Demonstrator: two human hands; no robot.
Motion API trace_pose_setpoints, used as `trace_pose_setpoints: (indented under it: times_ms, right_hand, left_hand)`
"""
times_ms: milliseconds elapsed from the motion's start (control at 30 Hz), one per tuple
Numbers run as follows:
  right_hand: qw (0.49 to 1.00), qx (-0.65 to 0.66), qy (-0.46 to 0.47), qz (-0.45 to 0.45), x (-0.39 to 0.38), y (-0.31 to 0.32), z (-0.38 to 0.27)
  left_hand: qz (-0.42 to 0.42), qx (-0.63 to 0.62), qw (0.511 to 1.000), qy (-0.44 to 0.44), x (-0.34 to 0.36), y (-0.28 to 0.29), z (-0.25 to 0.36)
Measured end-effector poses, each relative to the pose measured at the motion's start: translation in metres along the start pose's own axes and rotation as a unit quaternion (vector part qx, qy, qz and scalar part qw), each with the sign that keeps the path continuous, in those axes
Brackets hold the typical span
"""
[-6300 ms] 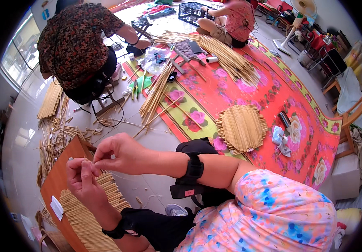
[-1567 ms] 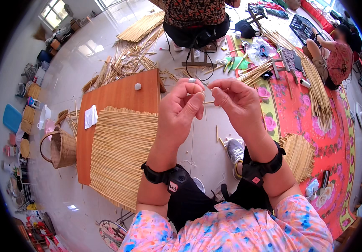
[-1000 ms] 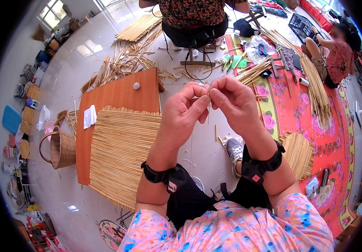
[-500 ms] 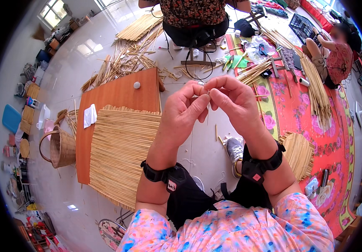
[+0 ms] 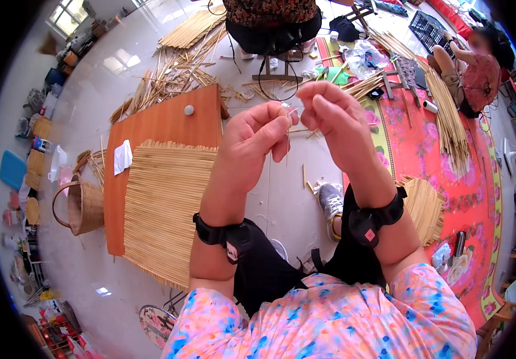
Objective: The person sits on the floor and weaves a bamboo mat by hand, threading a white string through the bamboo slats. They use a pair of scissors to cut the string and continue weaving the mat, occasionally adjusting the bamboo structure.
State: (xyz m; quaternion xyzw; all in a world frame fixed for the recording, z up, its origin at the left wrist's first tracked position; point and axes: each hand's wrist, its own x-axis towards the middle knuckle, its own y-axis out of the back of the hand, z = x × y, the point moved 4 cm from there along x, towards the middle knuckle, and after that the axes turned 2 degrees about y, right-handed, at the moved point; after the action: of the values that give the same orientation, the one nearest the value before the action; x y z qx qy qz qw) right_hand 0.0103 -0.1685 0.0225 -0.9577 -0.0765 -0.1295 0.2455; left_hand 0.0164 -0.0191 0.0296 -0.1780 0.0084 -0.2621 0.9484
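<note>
My left hand point(image 5: 256, 134) is raised in front of me, thumb and fingers pinched on a thin pale thread point(image 5: 292, 112). One end of the strand loops toward my right hand, and a fine line hangs below the fingers. A small whitish band shows at the left fingertips. Close by on the right, my right hand point(image 5: 337, 116) is curled with thumb and index near each other; whether anything fine lies between them is too small to make out. The hands are slightly apart. Left of them, a mat of straw-coloured stalks point(image 5: 171, 209) lies over an orange-brown board point(image 5: 162, 116).
A wicker basket point(image 5: 87, 206) stands left of the board. Loose stalks point(image 5: 177, 84) are heaped beyond it. One person point(image 5: 273, 18) sits ahead; another point(image 5: 479, 78) sits at right on a red floral mat point(image 5: 413, 143). A rounded stalk piece point(image 5: 423, 209) lies near my right arm.
My hands, together at the fingertips before, have drawn apart, the right one rising and moving right. The thread now shows between them. The whole view has shifted slightly.
</note>
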Motion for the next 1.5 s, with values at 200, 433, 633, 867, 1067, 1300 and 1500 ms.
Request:
trace_pose_setpoints:
  times_ms: [200,433,633,867,1067,1300,1500]
  right_hand:
    - [0.997,-0.038,0.005,-0.069,-0.003,-0.010,-0.001]
    - [0.997,-0.051,0.022,0.051,0.002,0.000,0.004]
    - [0.998,-0.063,0.010,-0.026,-0.002,-0.008,0.003]
    - [0.999,-0.026,-0.015,-0.040,-0.001,0.000,0.011]
    - [0.989,0.115,-0.093,0.002,0.002,0.009,0.023]
    - [0.988,0.102,-0.118,0.000,-0.003,0.000,0.029]
    - [0.989,-0.097,-0.081,0.083,0.000,-0.001,0.037]
  left_hand:
    - [-0.046,-0.062,0.997,0.020,0.000,0.007,-0.006]
    - [-0.025,-0.079,0.996,0.030,0.000,0.006,-0.005]
    - [-0.048,-0.097,0.993,0.041,0.001,0.008,-0.010]
    - [-0.028,-0.024,0.999,0.021,0.002,0.007,-0.012]
    - [0.107,0.234,0.953,-0.162,-0.001,0.002,0.004]
    - [0.085,0.207,0.927,-0.301,0.000,0.006,0.002]
    - [0.126,0.083,0.932,-0.331,-0.009,0.017,0.020]
